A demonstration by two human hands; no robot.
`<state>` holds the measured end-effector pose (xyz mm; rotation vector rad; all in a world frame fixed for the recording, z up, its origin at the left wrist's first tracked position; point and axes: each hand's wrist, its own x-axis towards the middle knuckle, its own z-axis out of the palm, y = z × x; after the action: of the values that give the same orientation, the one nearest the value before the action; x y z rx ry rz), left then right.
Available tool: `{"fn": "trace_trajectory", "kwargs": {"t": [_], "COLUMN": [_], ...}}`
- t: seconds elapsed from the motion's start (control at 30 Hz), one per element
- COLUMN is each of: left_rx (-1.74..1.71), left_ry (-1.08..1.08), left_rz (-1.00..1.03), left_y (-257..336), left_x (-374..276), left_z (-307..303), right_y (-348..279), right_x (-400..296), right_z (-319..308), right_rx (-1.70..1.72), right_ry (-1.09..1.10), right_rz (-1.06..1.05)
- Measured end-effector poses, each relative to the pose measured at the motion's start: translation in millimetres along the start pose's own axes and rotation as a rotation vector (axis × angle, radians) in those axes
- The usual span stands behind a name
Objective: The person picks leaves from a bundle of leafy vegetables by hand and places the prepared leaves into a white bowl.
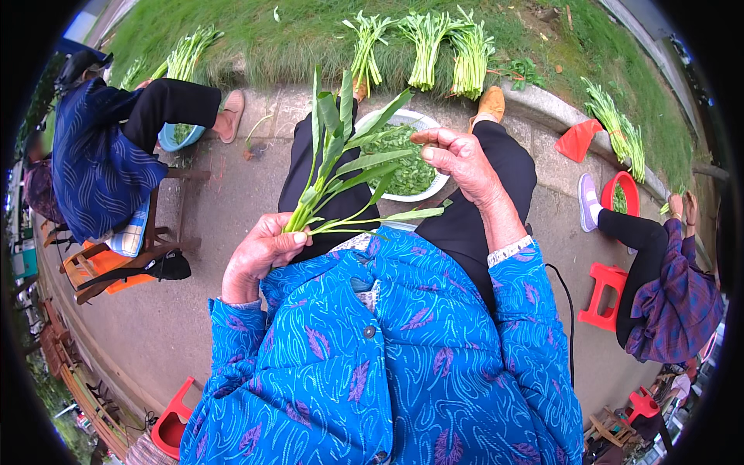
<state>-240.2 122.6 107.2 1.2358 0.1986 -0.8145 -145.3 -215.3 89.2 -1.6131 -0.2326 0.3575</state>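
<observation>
My left hand grips a small bunch of leafy green stems, probably water spinach, at their lower ends. The long narrow leaves fan out away from me, above my lap. Over my right thigh, my right hand is raised with the fingers curled and the thumb near the forefinger. Whether anything small lies between those fingertips cannot be seen. Beyond the bunch, a white plastic basket stands between my legs, holding torn green leaves. The bunch hides part of its left side.
Bundles of green stems lie along the grass edge past my feet. At left sits a person by a blue basin. Another person sits at right near a red basin and a red plastic stool. A concrete kerb borders the grass.
</observation>
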Motion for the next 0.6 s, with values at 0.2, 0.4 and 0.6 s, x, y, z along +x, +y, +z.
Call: {"fn": "trace_trajectory", "kwargs": {"t": [0.2,0.4,0.6], "left_rx": [0.033,0.030,0.023], "left_ry": [-0.014,-0.020,-0.001], "left_rz": [0.004,0.002,-0.008], "left_y": [2,3,1], "left_x": [-1,-2,-1], "left_z": [3,4,2], "right_y": [-7,7,4], "right_x": [7,12,11], "right_z": [0,-4,5], "right_rx": [-0.080,-0.123,-0.295], "right_ry": [-0.145,-0.160,-0.061], "right_rz": [-0.009,-0.048,-0.130]}}
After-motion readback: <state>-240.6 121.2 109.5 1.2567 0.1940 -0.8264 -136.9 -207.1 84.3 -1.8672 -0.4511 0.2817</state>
